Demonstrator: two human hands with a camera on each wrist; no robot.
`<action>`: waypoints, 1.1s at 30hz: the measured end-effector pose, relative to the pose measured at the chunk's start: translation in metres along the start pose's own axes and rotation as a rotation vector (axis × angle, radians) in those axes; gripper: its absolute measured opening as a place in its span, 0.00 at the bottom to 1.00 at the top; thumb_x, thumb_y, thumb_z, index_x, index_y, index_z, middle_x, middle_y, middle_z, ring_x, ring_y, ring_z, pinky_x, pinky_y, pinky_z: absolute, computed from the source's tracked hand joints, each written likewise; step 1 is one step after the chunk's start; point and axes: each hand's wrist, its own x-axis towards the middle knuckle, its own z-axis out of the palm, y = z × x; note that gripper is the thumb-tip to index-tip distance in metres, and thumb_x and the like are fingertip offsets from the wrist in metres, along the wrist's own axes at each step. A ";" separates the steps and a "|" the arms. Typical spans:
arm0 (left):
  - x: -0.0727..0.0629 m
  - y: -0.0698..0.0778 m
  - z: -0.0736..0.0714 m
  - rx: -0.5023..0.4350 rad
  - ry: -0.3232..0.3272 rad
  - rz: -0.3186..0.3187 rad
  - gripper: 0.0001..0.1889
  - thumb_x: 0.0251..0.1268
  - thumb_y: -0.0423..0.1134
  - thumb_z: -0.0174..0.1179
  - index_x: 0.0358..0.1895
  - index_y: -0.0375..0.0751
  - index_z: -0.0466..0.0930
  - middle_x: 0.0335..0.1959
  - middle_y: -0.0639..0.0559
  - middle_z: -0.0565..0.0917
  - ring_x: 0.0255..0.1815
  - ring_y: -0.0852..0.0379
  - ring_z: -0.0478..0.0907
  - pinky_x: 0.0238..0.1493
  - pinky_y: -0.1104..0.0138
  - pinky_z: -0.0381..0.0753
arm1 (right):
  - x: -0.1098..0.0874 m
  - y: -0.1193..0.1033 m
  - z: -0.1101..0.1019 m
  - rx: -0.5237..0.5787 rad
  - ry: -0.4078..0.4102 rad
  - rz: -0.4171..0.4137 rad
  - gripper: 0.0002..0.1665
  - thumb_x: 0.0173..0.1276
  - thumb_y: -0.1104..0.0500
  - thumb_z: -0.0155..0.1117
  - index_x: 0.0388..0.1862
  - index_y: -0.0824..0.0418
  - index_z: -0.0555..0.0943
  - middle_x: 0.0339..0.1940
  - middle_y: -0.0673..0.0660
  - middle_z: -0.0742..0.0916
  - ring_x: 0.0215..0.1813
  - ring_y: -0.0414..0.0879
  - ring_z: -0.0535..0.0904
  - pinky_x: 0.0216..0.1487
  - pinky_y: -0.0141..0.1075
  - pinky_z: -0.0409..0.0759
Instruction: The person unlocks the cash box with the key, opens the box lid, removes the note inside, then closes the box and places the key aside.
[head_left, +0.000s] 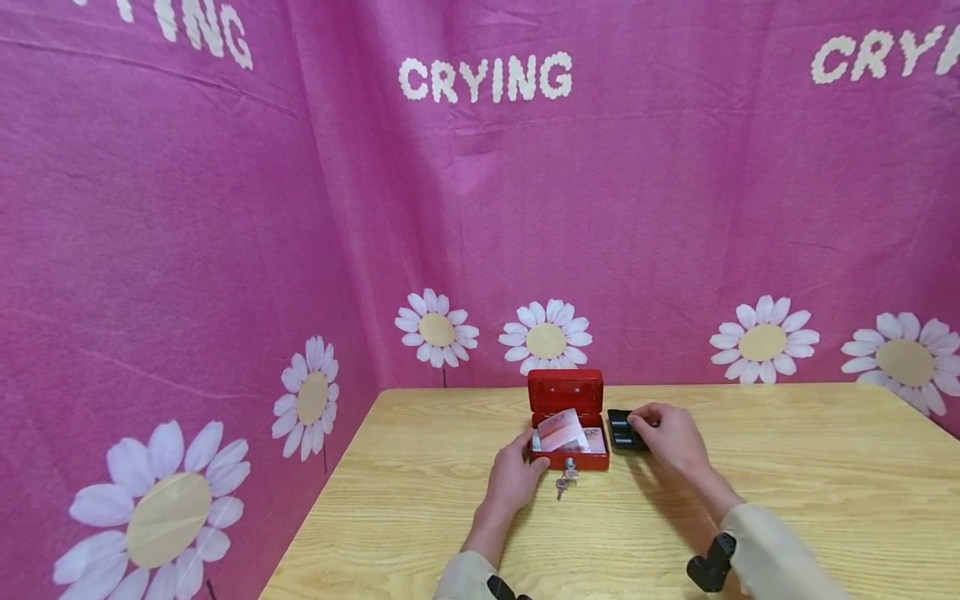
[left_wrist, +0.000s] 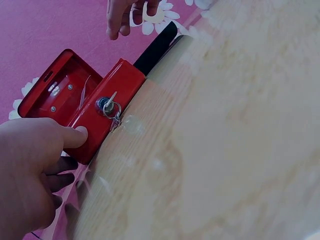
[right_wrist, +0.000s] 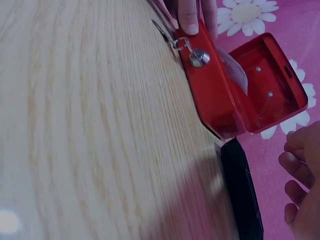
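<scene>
A small red cash box (head_left: pixel 588 462) stands on the table with its lid (head_left: pixel 566 390) raised at the back. Pinkish banknotes (head_left: pixel 558 432) lie inside, one standing up at an angle. My left hand (head_left: pixel 513 477) grips the box's left front corner, thumb (left_wrist: pixel 75 136) on the front wall and the other fingers along the side. Keys (head_left: pixel 561 486) on a ring hang from the front lock (left_wrist: pixel 105 105). To the right of the box lies a black compartment tray (head_left: pixel 621 427). Over its right part hovers my right hand (head_left: pixel 671 435), fingers loosely bent, no object visible between them.
The wooden table (head_left: pixel 420 500) ends at a pink-purple cloth backdrop (head_left: pixel 637 208) printed with daisies and white lettering. Another stretch of cloth (head_left: pixel 150 250) runs down the left side. Dark devices (head_left: pixel 712 563) are strapped at both sleeves.
</scene>
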 end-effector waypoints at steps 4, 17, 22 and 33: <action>0.001 -0.001 0.000 -0.005 0.000 0.006 0.29 0.68 0.37 0.62 0.72 0.37 0.68 0.68 0.43 0.77 0.71 0.43 0.71 0.70 0.49 0.71 | -0.001 -0.002 0.003 0.006 -0.006 -0.004 0.12 0.68 0.58 0.65 0.42 0.66 0.87 0.39 0.62 0.90 0.43 0.54 0.84 0.45 0.43 0.79; 0.000 0.001 0.000 0.001 0.000 -0.023 0.30 0.68 0.38 0.62 0.72 0.39 0.68 0.69 0.44 0.76 0.72 0.44 0.70 0.70 0.49 0.71 | -0.004 -0.015 0.012 0.005 -0.025 0.003 0.11 0.69 0.57 0.65 0.41 0.63 0.88 0.39 0.59 0.91 0.43 0.51 0.84 0.44 0.43 0.80; -0.001 0.001 -0.001 -0.008 -0.003 -0.033 0.30 0.69 0.38 0.62 0.72 0.39 0.67 0.69 0.45 0.75 0.73 0.43 0.69 0.71 0.48 0.70 | -0.006 -0.019 0.017 0.007 -0.036 0.002 0.11 0.69 0.56 0.65 0.41 0.62 0.88 0.39 0.59 0.91 0.43 0.52 0.85 0.45 0.44 0.80; -0.001 0.001 0.000 -0.006 -0.002 -0.031 0.30 0.69 0.38 0.62 0.73 0.40 0.68 0.69 0.45 0.76 0.72 0.43 0.69 0.70 0.48 0.71 | -0.008 -0.026 0.026 0.022 -0.077 0.030 0.12 0.69 0.56 0.64 0.42 0.63 0.88 0.43 0.61 0.90 0.48 0.54 0.84 0.51 0.49 0.80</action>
